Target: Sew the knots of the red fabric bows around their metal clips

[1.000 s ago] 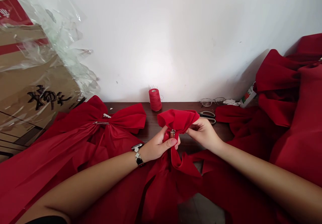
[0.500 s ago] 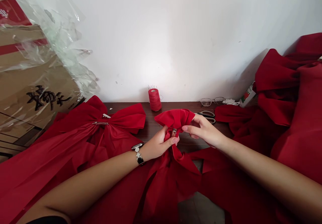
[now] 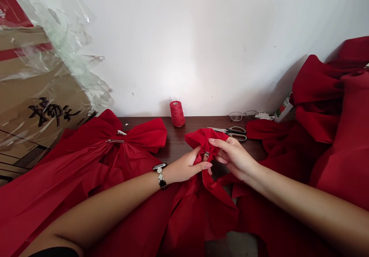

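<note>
Both hands hold a red fabric bow (image 3: 198, 137) above the dark table, its long tails hanging down toward me. A small metal clip (image 3: 206, 156) sits at the bow's gathered middle. My left hand (image 3: 188, 166) is closed around the gathered part, thumb just below the clip. With thumb and fingers, my right hand (image 3: 233, 155) pinches the upper right folds beside the clip. To the left lies another large red bow (image 3: 147, 134), with metal clips (image 3: 114, 141) at its centre.
A cone of red thread (image 3: 177, 114) with needles stuck in its top stands by the wall. Scissors (image 3: 236, 132) and eyeglasses (image 3: 236, 116) lie to its right. Red fabric (image 3: 319, 95) is heaped at right; a cardboard box (image 3: 43, 76) with clear plastic stands at left.
The held bow has shifted slightly right and down with both hands. My right thumb has moved up onto the folds above the clip. The scissors' blades now show more.
</note>
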`<control>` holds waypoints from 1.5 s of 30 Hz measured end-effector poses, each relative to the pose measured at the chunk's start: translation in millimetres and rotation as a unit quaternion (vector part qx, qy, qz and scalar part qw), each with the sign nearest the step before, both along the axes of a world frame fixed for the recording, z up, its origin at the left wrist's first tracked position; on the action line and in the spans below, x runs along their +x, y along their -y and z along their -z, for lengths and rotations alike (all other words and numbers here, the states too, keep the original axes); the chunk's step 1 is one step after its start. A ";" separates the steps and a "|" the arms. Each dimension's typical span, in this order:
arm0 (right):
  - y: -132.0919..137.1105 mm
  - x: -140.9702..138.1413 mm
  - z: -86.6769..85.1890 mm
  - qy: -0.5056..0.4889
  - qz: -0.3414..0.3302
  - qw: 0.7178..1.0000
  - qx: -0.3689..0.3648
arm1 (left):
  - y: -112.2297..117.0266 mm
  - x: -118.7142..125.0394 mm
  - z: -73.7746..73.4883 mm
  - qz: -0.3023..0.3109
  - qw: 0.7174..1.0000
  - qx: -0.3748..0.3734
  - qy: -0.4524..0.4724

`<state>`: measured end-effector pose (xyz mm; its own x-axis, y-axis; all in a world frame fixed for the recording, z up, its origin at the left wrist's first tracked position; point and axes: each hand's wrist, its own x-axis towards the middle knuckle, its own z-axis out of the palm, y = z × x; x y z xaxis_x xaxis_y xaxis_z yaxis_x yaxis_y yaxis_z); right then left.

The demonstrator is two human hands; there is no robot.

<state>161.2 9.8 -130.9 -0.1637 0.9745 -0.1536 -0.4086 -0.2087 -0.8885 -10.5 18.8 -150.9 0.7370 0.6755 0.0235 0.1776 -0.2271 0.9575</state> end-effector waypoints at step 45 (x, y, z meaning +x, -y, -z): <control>-7.8 11.9 -1.6 0.070 -0.139 0.988 0.007 | 13.3 0.8 -8.6 -0.100 0.990 0.013 -0.094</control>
<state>173.1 17.6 -129.4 -0.4032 0.8973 -0.1797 -0.2109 -0.2822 -0.9359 -9.7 5.5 -142.3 0.5820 0.8089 -0.0832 0.3966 -0.1930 0.8975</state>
